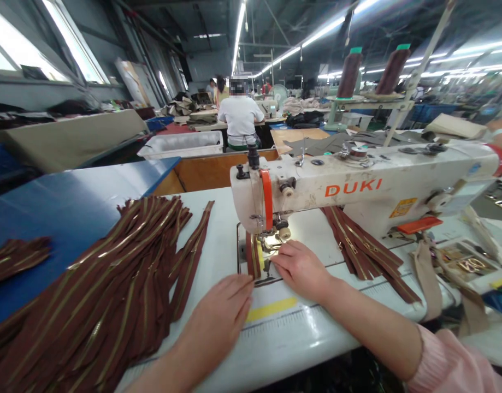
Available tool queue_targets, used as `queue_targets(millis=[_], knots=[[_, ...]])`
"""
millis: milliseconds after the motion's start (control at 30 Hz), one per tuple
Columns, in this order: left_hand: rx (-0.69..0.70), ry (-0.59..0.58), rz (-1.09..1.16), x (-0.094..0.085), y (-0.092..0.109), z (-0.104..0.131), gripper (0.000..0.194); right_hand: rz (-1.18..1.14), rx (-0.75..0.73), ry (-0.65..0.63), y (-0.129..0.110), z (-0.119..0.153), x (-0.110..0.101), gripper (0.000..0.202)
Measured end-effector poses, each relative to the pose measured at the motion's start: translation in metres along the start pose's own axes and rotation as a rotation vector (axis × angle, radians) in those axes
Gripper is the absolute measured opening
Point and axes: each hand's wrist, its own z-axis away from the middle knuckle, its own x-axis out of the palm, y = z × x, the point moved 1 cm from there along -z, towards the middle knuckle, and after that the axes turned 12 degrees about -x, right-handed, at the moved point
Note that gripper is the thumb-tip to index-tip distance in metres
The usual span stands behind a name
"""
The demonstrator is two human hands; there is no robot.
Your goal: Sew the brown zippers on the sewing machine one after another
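A brown zipper with gold teeth lies lengthwise under the needle area of a white sewing machine. My left hand is at the zipper's near end, fingers together and closed on it. To the right of the presser foot, my right hand has its fingers pinched together. Whatever sits between those fingertips is too small to make out. A large heap of brown zippers spreads to the left of my left hand. More zippers lie under the machine arm, several with pulls showing.
A blue table adjoins the machine bed on the left. Two thread cones stand behind the machine. On the right is a tray of metal parts. A white bin and a seated person in white are further off.
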Motion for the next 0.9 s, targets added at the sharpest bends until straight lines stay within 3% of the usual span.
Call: queue_targets(millis=[67, 133, 233, 367, 500, 633, 733, 833, 900], knots=[[0.031, -0.025, 0.056, -0.009, 0.004, 0.017, 0.031, -0.022, -0.001, 0.015, -0.002, 0.000, 0.001, 0.021], [0.046, -0.031, 0.099, -0.016, 0.005, 0.019, 0.031, -0.042, 0.000, 0.010, -0.004, -0.002, 0.001, 0.019], [0.046, -0.050, 0.089, -0.019, 0.000, -0.007, 0.032, -0.055, 0.009, 0.005, -0.009, -0.003, -0.002, 0.017], [0.144, -0.289, 0.004, -0.018, -0.002, -0.056, 0.028, -0.080, 0.024, 0.038, -0.018, 0.009, -0.008, 0.021], [0.121, -0.432, -0.002, -0.021, 0.000, -0.074, 0.020, -0.199, 0.091, 0.096, -0.026, 0.027, -0.014, 0.021], [0.058, -0.412, 0.027, -0.020, 0.013, -0.064, 0.014, -0.522, 0.313, 0.235, -0.034, 0.032, -0.019, 0.022], [-0.100, -0.328, 0.195, -0.023, 0.035, -0.050, 0.008, -0.846, 0.479, 0.258, -0.043, 0.029, -0.031, 0.017], [-0.303, -0.255, 0.456, -0.039, 0.055, -0.032, 0.012, -1.088, 0.584, 0.251, -0.048, 0.028, -0.054, 0.024], [-0.396, -0.312, 0.558, -0.056, 0.059, -0.015, 0.024, -1.180, 0.632, 0.238, -0.047, 0.030, -0.069, 0.028]])
